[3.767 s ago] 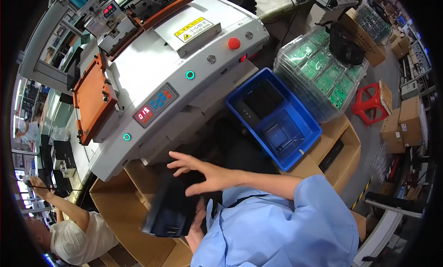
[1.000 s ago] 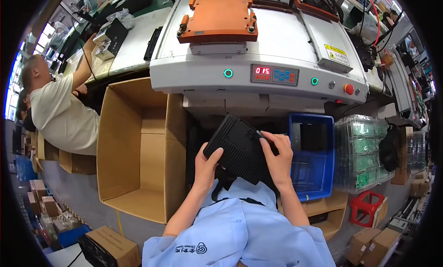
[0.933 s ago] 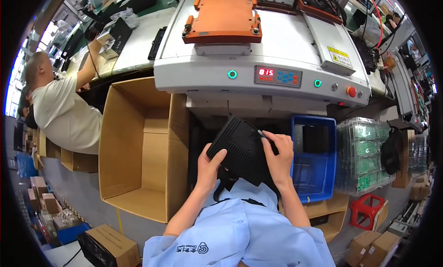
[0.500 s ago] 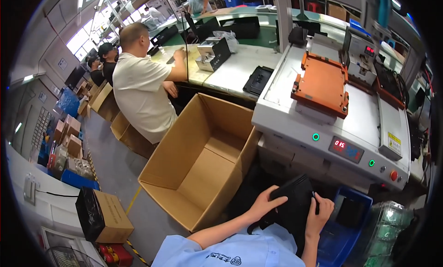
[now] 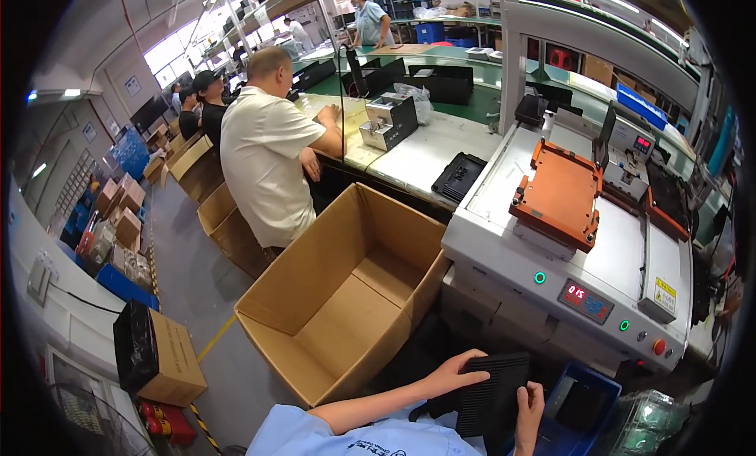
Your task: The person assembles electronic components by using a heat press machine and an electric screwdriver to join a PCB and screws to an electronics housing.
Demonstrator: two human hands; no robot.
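Note:
A flat black ribbed panel (image 5: 498, 389) is held close to my body, its row of parallel ridges facing up. My left hand (image 5: 457, 375) grips its left side, thumb lying over the top face. At the opposite edge, my right hand (image 5: 529, 409) has its fingers curled round the panel. Just right of my right hand stands a blue bin (image 5: 584, 385) with a dark piece inside. An open cardboard box (image 5: 346, 298) is ahead and to the left of my hands.
A white machine (image 5: 504, 247) with an orange fixture (image 5: 557, 192) and lit buttons stands ahead on the right. A person in a white shirt (image 5: 264, 161) sits at the bench (image 5: 409, 168), beyond the box. Clear plastic trays (image 5: 650, 420) are at lower right.
The panel has turned so that its ribbed face shows, and both hands have moved lower in view with it. My head view has shifted.

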